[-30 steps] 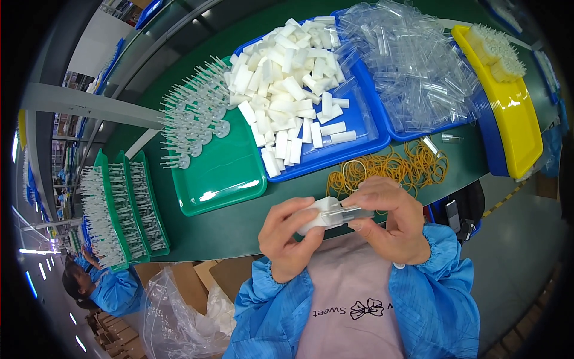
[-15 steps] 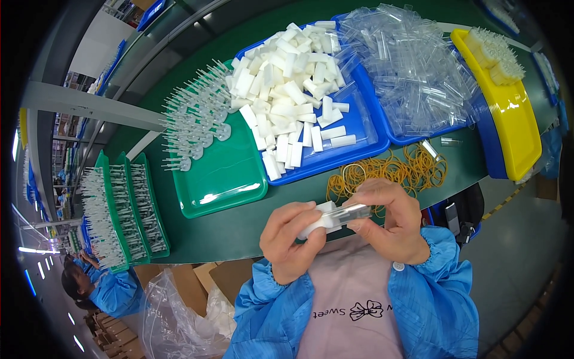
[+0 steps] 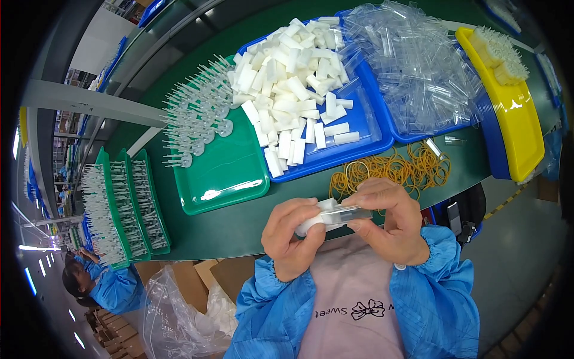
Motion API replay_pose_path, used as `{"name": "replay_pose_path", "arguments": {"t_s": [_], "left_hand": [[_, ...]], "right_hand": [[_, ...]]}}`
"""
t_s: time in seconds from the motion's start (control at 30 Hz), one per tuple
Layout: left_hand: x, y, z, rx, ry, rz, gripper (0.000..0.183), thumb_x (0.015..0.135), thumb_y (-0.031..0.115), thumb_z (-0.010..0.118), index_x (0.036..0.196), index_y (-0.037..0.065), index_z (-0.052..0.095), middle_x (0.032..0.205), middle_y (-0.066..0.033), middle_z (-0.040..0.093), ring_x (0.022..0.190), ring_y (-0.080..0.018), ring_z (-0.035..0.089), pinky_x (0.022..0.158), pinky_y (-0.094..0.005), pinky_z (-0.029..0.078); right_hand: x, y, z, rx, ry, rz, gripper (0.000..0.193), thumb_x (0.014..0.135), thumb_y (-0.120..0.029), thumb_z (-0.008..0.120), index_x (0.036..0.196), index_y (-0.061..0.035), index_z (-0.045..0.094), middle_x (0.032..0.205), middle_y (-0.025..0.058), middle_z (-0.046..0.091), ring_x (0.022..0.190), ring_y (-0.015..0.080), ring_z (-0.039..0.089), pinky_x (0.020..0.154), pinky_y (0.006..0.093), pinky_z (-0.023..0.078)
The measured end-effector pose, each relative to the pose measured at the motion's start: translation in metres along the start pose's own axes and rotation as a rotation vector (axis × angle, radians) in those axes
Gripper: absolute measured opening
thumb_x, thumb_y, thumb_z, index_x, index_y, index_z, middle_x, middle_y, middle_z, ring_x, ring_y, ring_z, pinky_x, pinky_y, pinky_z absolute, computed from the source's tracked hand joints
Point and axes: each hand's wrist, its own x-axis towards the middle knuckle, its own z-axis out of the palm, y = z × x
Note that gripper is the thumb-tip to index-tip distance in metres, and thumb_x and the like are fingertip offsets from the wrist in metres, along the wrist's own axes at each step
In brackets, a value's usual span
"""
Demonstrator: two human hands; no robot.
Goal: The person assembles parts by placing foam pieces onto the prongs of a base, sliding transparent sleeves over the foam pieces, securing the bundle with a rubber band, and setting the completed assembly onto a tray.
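Observation:
My left hand (image 3: 294,238) is closed around several small white blocks (image 3: 315,220) held together in front of my chest. From the right, my right hand (image 3: 385,218) pinches a clear plastic sleeve (image 3: 353,215) between thumb and fingers. The sleeve's left end meets the white blocks; how far it overlaps them is hard to make out. Just beyond my hands, a tangle of yellow-brown rubber bands (image 3: 382,170) lies on the green table. A heap of similar white blocks (image 3: 287,90) fills much of a blue tray (image 3: 335,164) behind.
A second blue tray holds clear plastic sleeves (image 3: 412,72). Left of it, a green tray (image 3: 233,185) carries white-stemmed pieces (image 3: 197,113); more stand in green racks (image 3: 128,209). At right is a yellow tray (image 3: 520,125). Another person (image 3: 107,284) sits at far left.
My left hand has shifted very slightly right with the white blocks, and the sleeve sits a little closer against them. The trays appear slightly shifted in the view.

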Motion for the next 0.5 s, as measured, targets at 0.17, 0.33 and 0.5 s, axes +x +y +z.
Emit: {"name": "replay_pose_path", "arguments": {"t_s": [0.17, 0.33, 0.5], "left_hand": [[0.0002, -0.0013, -0.0022, 0.086, 0.001, 0.16, 0.024, 0.069, 0.003, 0.07, 0.093, -0.001, 0.065, 0.095, -0.0165, 0.064, 0.083, -0.0259, 0.064, 0.072, -0.0312, 0.051], [0.0013, -0.0018, -0.0021, -0.087, -0.028, -0.049, 0.024, 0.071, 0.003, 0.069, 0.095, -0.001, 0.065, 0.095, -0.0164, 0.064, 0.083, -0.0249, 0.063, 0.072, -0.0306, 0.051], [-0.0013, -0.0068, -0.0001, -0.269, -0.041, -0.16, 0.021, 0.074, 0.002, 0.067, 0.095, -0.002, 0.065, 0.096, -0.016, 0.062, 0.082, -0.0238, 0.062, 0.071, -0.0298, 0.05]], "right_hand": [[-0.0061, 0.0032, -0.0002, 0.104, 0.021, 0.139, 0.034, 0.069, -0.001, 0.077, 0.099, -0.0003, 0.06, 0.091, 0.0129, 0.066, 0.083, 0.0251, 0.062, 0.073, 0.0339, 0.049], [-0.0032, 0.0039, 0.0018, 0.015, -0.005, -0.022, 0.035, 0.068, -0.002, 0.079, 0.098, -0.0002, 0.06, 0.088, 0.012, 0.065, 0.08, 0.0254, 0.062, 0.072, 0.0349, 0.049], [0.0001, -0.0003, 0.0022, -0.098, -0.017, -0.092, 0.038, 0.065, -0.002, 0.081, 0.097, -0.0007, 0.06, 0.085, 0.0125, 0.065, 0.078, 0.0256, 0.061, 0.071, 0.0351, 0.049]]}}
